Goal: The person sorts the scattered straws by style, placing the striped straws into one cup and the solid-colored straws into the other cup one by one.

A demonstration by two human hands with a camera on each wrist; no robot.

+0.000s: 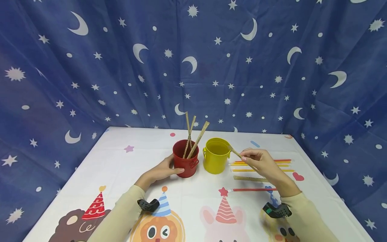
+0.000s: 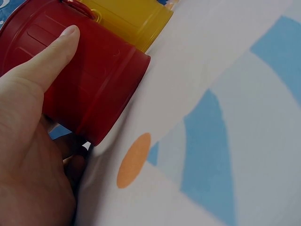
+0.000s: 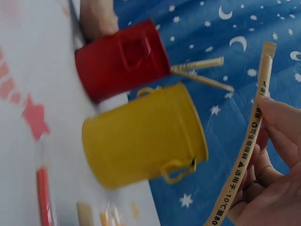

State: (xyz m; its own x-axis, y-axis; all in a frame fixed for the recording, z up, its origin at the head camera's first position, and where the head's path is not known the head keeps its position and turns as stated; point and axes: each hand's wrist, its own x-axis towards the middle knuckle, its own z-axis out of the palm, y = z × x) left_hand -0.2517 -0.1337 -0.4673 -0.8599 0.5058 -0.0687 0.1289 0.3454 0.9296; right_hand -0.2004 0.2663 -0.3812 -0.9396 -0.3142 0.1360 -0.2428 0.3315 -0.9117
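My left hand (image 1: pixel 160 170) grips the side of a small red bucket (image 1: pixel 188 170), its thumb lying across the front wall. Three paper-wrapped straws (image 1: pixel 198 138) lean out of that bucket. To its right stands a yellow bucket (image 1: pixel 215 164) with small side handles. My right hand (image 1: pixel 263 165) pinches another paper-wrapped straw (image 3: pixel 241 162), printed with black characters, between thumb and fingers. In the head view the straw slants, with its upper end overlapping the yellow bucket's right rim. The left fingertips are mostly hidden behind the red bucket in the left wrist view.
Under and beside the right hand, a paper-wrapped straw (image 1: pixel 248 178), a red straw (image 1: pixel 251 190) and several yellow and orange straws (image 1: pixel 239 170) lie on the table. The white tablecloth (image 1: pixel 145 138) has printed party animals. A blue star-and-moon curtain (image 1: pixel 208 90) hangs behind.
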